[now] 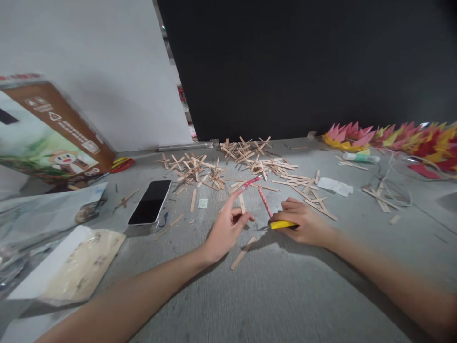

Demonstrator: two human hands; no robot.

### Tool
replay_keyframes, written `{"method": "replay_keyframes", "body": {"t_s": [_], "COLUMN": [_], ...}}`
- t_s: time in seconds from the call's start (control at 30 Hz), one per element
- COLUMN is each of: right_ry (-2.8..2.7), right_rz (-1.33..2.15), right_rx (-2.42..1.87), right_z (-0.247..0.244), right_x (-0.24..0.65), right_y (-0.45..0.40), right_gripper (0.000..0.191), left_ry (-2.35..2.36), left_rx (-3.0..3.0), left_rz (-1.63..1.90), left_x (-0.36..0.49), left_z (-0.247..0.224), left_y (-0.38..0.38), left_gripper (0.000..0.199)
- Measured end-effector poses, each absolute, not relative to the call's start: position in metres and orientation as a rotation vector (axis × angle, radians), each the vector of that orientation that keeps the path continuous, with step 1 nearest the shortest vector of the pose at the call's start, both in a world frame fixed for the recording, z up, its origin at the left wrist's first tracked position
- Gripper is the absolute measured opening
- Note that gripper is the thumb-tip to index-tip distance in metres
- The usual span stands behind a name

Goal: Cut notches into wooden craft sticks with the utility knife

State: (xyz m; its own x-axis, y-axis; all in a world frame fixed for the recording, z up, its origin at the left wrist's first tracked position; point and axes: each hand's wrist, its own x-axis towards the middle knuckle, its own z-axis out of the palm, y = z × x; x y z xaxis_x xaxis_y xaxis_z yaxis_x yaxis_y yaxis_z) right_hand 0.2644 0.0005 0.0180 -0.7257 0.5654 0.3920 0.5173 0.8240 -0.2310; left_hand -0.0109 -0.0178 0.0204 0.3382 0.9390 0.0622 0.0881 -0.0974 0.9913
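Observation:
My left hand (228, 226) pinches a wooden craft stick (242, 204) that stands up between its thumb and fingers, the index finger stretched forward. Closed around a yellow utility knife (283, 224) is my right hand (303, 221); the thin blade points left, toward the left hand. A pink striped stick-like piece (264, 201) lies just beyond the knife. Another red and white piece (253, 181) is near the left index fingertip; whether they touch is unclear. One loose craft stick (243, 253) rests on the grey table in front of the hands.
Piles of craft sticks (246, 151), some joined into star shapes, lie at the back. A phone (150, 202), scissors (122, 165) and plastic packets (84, 264) are on the left. Colourful paper petals (350, 136), a glue stick (360, 157) and a white cable (400, 205) occupy the right.

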Motion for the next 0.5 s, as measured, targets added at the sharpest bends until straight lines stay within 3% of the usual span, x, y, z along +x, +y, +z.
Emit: {"method": "replay_keyframes", "body": {"t_s": [0.27,0.5], "right_ry": [-2.191,-2.198], "right_rz": [0.037,0.107], "right_rx": [-1.078,-1.176], "right_z": [0.007,0.008], "right_x": [0.281,0.280], "right_y": [0.017,0.016], "right_gripper": [0.020,0.025], "left_ry": [1.033,1.133], "left_rx": [1.744,1.999], "left_rz": [0.751,0.554], "left_x": [-0.010,-0.008], "left_z": [0.019,0.018], "left_y": [-0.021,-0.028], "left_gripper": [0.051,0.064]}}
